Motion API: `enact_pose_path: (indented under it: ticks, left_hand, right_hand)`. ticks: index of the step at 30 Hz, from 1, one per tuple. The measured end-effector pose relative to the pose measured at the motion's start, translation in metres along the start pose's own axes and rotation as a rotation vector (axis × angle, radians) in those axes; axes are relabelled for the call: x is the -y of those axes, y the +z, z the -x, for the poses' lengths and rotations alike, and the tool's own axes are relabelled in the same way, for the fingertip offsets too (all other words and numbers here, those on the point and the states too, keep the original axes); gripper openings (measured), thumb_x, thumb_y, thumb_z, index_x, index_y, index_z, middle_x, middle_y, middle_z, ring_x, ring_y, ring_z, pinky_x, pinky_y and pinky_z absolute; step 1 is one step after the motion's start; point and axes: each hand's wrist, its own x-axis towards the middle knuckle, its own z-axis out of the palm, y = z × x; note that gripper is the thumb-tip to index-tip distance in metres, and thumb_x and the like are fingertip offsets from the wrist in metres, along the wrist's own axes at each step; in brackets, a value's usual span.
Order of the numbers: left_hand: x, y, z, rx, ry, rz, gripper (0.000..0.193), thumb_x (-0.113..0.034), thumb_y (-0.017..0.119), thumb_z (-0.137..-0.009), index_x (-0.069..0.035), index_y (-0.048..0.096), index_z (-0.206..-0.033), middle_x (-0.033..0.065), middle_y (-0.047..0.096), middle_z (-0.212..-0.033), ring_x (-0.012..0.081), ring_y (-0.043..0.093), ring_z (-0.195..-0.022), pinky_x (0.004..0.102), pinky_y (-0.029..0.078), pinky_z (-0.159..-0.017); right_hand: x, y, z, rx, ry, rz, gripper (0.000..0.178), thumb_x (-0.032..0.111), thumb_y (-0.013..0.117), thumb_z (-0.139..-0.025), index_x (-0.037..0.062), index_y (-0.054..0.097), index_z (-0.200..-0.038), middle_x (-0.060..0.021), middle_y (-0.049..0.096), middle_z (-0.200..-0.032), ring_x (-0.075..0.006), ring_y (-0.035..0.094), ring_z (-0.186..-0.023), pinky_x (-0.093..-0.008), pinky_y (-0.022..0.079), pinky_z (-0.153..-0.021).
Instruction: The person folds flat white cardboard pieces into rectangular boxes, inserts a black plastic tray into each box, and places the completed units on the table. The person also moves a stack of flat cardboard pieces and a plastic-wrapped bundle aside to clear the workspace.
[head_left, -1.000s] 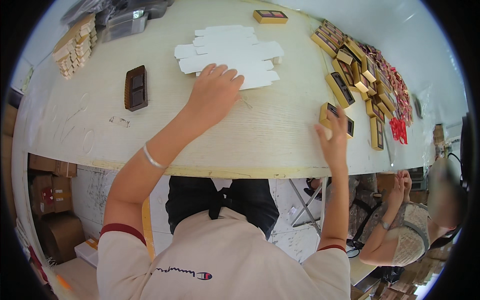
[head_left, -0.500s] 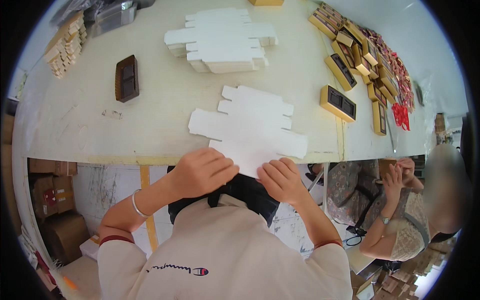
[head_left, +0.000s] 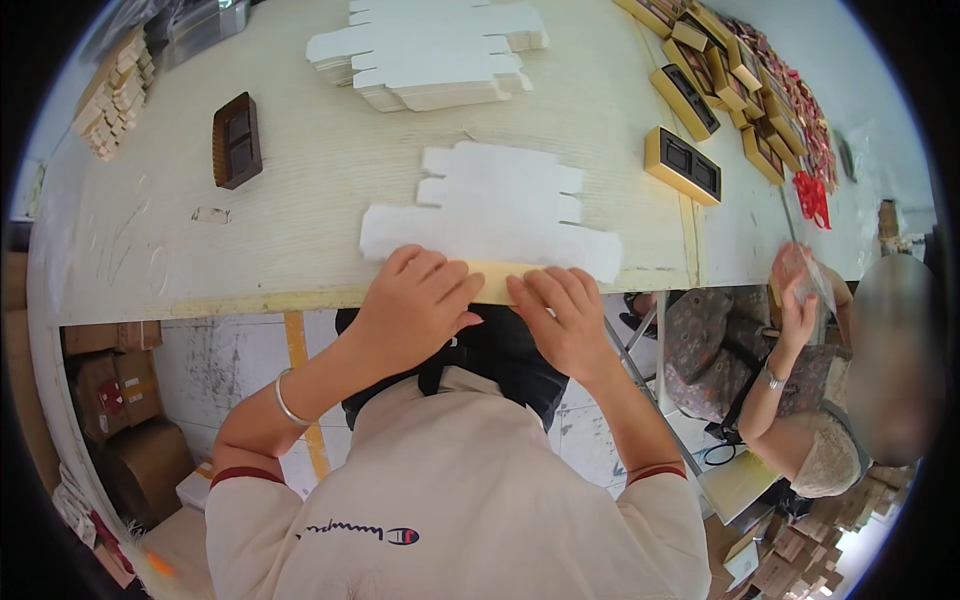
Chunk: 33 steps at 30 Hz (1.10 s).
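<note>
A flat die-cut box blank (head_left: 495,205), white on its upper face with notched tabs, lies at the table's near edge. Its near flap is bent up and over, so a gold strip (head_left: 495,283) of its other face shows. My left hand (head_left: 420,302) has its fingers closed on the flap's left part, and my right hand (head_left: 560,318) grips the right part. Both thumbs are on the near side of the fold. Beyond it stands a stack of similar white blanks (head_left: 430,55).
A brown plastic tray (head_left: 237,142) lies to the left; small pale blocks (head_left: 115,95) are piled farther left. At right are a gold box with a dark insert (head_left: 683,165), several more gold boxes (head_left: 740,80) and a red ribbon (head_left: 812,200). A co-worker's hand (head_left: 795,300) holds clear film nearby.
The blank's near flap has been folded up, showing its gold side. Both my hands have shifted slightly up the view with it. The co-worker's hands have risen toward the table edge.
</note>
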Motion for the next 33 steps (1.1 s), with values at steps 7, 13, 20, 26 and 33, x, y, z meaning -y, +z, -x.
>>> enact_pose_path:
  ticks: [7, 13, 20, 26, 33]
  left_hand:
    - [0.009, 0.000, -0.010, 0.112, -0.147, 0.125, 0.015, -0.011, 0.068, -0.074, -0.008, 0.067, -0.089, 0.0033, 0.055, -0.086, 0.0237, 0.053, -0.078, 0.0373, 0.043, -0.071]
    - [0.004, -0.005, -0.035, 0.005, -0.120, -0.119, 0.026, -0.010, 0.066, -0.079, -0.008, 0.064, -0.105, 0.0071, 0.050, -0.077, 0.0259, 0.049, -0.069, 0.0376, 0.042, -0.061]
    - [-0.020, -0.020, -0.016, -0.001, -0.401, 0.408, 0.054, -0.032, 0.065, -0.086, -0.010, 0.045, -0.131, 0.0122, 0.056, -0.095, 0.0296, 0.057, -0.074, 0.0370, 0.048, -0.068]
    - [-0.004, -0.030, -0.009, 0.045, -0.637, 0.657, 0.039, -0.007, 0.056, -0.088, -0.007, 0.041, -0.124, 0.0141, 0.055, -0.104, 0.0266, 0.057, -0.085, 0.0339, 0.046, -0.078]
    - [0.059, -0.027, -0.037, 0.239, -0.221, 0.489, 0.041, 0.006, 0.047, -0.085, -0.006, 0.047, -0.124, 0.0143, 0.058, -0.113, 0.0267, 0.056, -0.098, 0.0358, 0.044, -0.088]
  right_hand:
    - [0.003, -0.005, -0.022, 0.130, 0.231, -0.213, 0.020, 0.002, 0.062, -0.076, 0.0028, 0.061, -0.096, -0.0090, 0.056, -0.088, -0.0268, 0.054, -0.080, -0.0360, 0.045, -0.070]
    - [-0.023, -0.013, -0.050, 0.328, 0.461, -0.508, 0.015, 0.003, 0.060, -0.082, 0.0018, 0.059, -0.097, -0.0112, 0.063, -0.083, -0.0316, 0.059, -0.072, -0.0360, 0.048, -0.064]
    - [0.017, -0.029, -0.052, 0.048, 0.620, -0.890, 0.026, -0.001, 0.055, -0.089, 0.0021, 0.056, -0.115, -0.0126, 0.064, -0.090, -0.0205, 0.062, -0.080, -0.0304, 0.050, -0.074]
    - [0.010, -0.018, -0.025, 0.023, 0.342, -0.814, 0.042, 0.004, 0.063, -0.082, 0.0015, 0.055, -0.123, -0.0184, 0.051, -0.129, -0.0296, 0.053, -0.115, -0.0414, 0.042, -0.096]
    - [0.000, -0.008, 0.001, 0.157, -0.062, -0.025, 0.035, 0.015, 0.066, -0.077, 0.0088, 0.062, -0.111, -0.0090, 0.055, -0.127, -0.0250, 0.054, -0.114, -0.0428, 0.040, -0.093]
